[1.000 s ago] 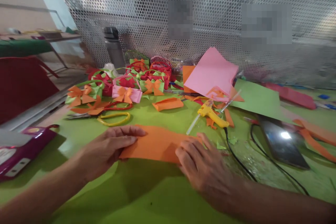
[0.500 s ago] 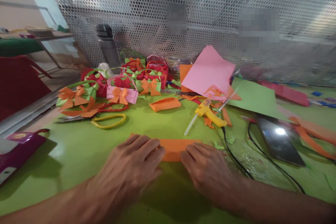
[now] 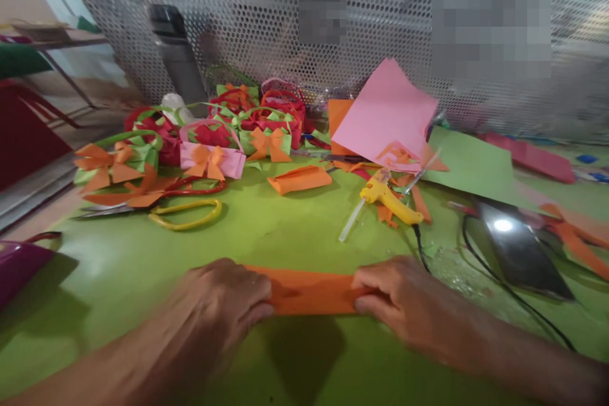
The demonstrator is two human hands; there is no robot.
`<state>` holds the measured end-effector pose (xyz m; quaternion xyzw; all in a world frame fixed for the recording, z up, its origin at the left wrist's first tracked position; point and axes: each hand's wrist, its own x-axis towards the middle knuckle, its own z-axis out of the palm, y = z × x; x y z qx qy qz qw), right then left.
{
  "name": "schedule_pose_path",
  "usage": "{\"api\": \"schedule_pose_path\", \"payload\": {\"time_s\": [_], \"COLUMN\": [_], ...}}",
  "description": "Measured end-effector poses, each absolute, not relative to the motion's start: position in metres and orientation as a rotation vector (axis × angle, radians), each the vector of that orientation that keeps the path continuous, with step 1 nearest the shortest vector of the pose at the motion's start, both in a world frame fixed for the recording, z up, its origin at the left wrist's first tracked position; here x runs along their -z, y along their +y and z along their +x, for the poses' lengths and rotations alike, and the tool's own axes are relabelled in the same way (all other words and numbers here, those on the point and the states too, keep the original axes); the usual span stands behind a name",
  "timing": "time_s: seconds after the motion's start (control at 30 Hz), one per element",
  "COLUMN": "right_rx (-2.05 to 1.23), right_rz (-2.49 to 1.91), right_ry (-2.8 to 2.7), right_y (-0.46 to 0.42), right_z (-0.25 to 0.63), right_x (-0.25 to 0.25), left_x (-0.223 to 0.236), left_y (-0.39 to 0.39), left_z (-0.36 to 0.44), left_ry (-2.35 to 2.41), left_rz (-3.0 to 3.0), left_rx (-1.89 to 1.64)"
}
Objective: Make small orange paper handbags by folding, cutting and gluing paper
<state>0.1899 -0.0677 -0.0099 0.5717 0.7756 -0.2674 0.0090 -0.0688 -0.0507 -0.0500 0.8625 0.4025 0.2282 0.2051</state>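
Note:
A folded strip of orange paper (image 3: 311, 292) stretches between my two hands near the front of the green table. My left hand (image 3: 226, 304) pinches its left end, thumb below and fingers over the top. At the other end, my right hand (image 3: 394, 295) grips the paper between thumb and fingers. The strip looks slightly raised, with a shadow beneath it. Beyond it lies another folded orange paper piece (image 3: 301, 179). A yellow hot glue gun (image 3: 390, 198) with a clear glue stick rests ahead of my right hand.
Small paper bags with bows (image 3: 212, 160) crowd the back left, before a grey bottle (image 3: 178, 54). Yellow-and-red-handled scissors (image 3: 185, 214) lie nearby. Pink paper (image 3: 385, 117) and green paper (image 3: 469, 168) sit at the back right. A phone (image 3: 518, 247) and cables lie right.
My hands have shifted from pressing on the orange paper to pinching its two ends, and the strip now appears lifted. The camera view has tilted down somewhat.

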Motion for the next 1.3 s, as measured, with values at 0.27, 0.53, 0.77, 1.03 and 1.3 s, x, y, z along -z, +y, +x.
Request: {"api": "schedule_pose_path", "payload": {"time_s": [0.27, 0.53, 0.77, 1.03, 1.3], "right_rx": [0.825, 0.495, 0.202, -0.038, 0.004], "right_rz": [1.791, 1.692, 1.609, 1.459, 1.318], "right_ry": [2.517, 2.674, 2.872, 3.037, 3.054], "right_y": [-0.067, -0.069, -0.073, -0.071, -0.07], "right_z": [0.191, 0.184, 0.186, 0.193, 0.201], "right_x": [0.023, 0.04, 0.049, 0.057, 0.064], "left_x": [0.04, 0.046, 0.047, 0.054, 0.052], "left_y": [-0.044, -0.055, -0.078, -0.08, -0.084], "left_z": [-0.065, -0.059, -0.041, -0.045, -0.043], "left_ry": [1.194, 1.098, 0.675, 0.773, 0.849], "left_rz": [2.507, 2.922, 3.099, 3.12, 3.112], "left_rx": [-0.276, -0.644, -0.533, -0.239, -0.21]}}
